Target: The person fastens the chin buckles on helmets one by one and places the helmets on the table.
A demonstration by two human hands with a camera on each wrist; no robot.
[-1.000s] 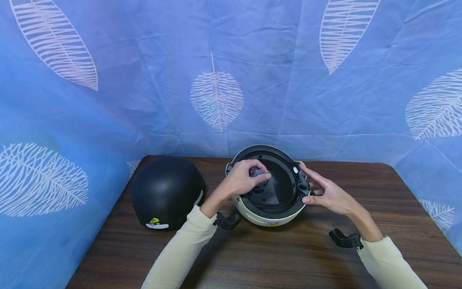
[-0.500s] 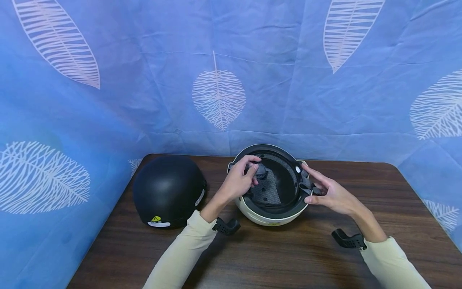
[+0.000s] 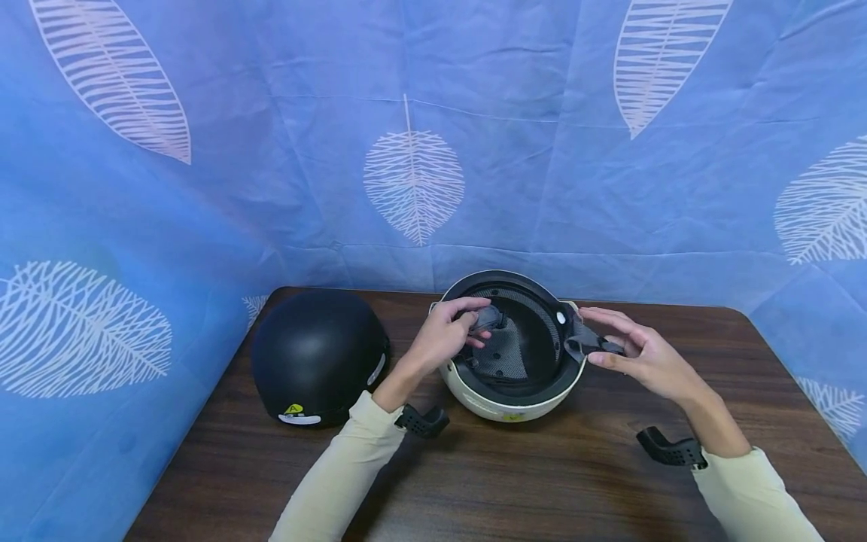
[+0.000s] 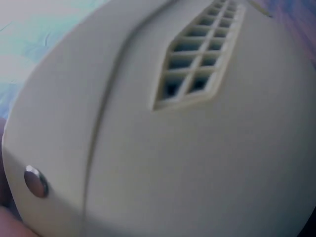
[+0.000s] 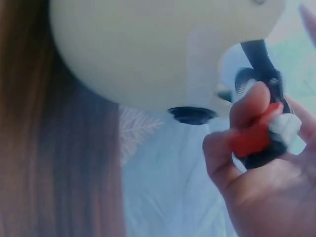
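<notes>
A cream helmet (image 3: 497, 400) lies upside down on the table, its black padded inside facing up. My left hand (image 3: 439, 331) is over its left rim and pinches a grey chin strap piece (image 3: 486, 319). Off the right rim, my right hand (image 3: 646, 355) holds the other strap's buckle (image 3: 611, 346), with its grey strap (image 3: 579, 339) pulled outward. In the right wrist view that buckle (image 5: 254, 136) shows red and black between the fingers. The left wrist view is filled by the helmet's shell (image 4: 148, 163), with a vent grille (image 4: 197, 59) and a rivet (image 4: 36, 181).
A black helmet (image 3: 314, 357) sits dome up to the left of the cream one. Both stand on a dark wooden table (image 3: 528, 482). A blue cloth (image 3: 515, 173) with white leaf prints hangs behind the table's far edge.
My left hand has drawn back leftward from the helmet's middle with the grey strap piece. My right hand has moved to the right, pulling the buckle and strap out over the rim.
</notes>
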